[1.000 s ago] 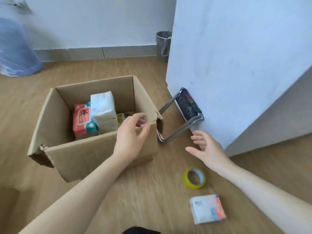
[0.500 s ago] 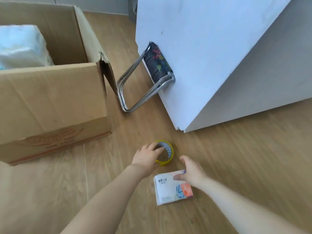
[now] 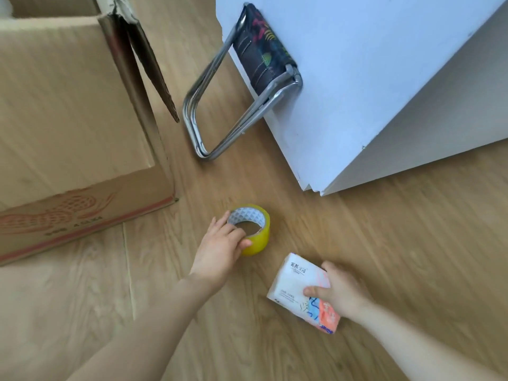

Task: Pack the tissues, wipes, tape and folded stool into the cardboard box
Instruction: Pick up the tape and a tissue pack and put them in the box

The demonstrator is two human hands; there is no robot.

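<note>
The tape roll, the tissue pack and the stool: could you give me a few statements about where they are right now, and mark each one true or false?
1. The left hand grips the yellow tape roll. True.
2. The right hand is empty. False: it holds the tissue pack.
3. The folded stool leans against the white panel. True.
4. The folded stool lies inside the cardboard box. False: it stands on the wooden floor beside the box.
5. The tape roll is black. False: it is yellow with a white core.
</note>
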